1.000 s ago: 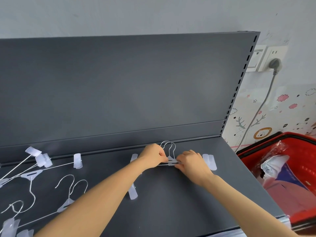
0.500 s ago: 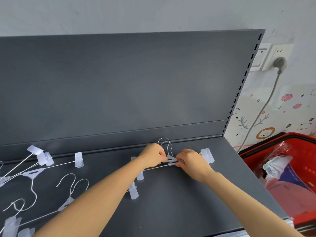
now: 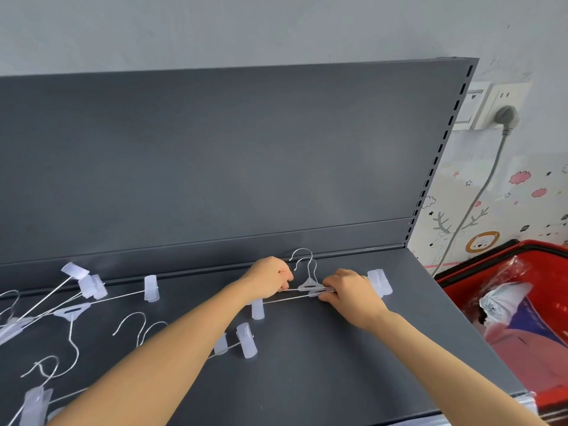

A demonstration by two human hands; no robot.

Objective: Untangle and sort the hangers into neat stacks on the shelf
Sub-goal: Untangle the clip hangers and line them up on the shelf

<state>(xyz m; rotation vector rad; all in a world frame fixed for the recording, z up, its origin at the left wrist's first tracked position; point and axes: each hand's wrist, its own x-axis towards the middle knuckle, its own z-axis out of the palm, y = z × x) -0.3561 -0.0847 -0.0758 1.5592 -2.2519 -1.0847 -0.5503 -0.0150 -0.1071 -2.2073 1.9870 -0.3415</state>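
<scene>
Since a moment ago the pair of hangers point(image 3: 308, 285) has barely shifted, its two hooks now a touch nearer the shelf's back lip, just right of frame centre. Both wire bars run between the hands: the left hand point(image 3: 270, 276) is clenched over them at the left, the right hand point(image 3: 349, 290) pinches them beside the centre tab, fingertips point(image 3: 327, 291) touching the wire. Clips point(image 3: 379, 281) poke out past the right knuckles. Loose hangers point(image 3: 70, 312) sprawl across the lower left of the grey shelf point(image 3: 338, 364). A red basket point(image 3: 522, 302) sits at the right edge
</scene>
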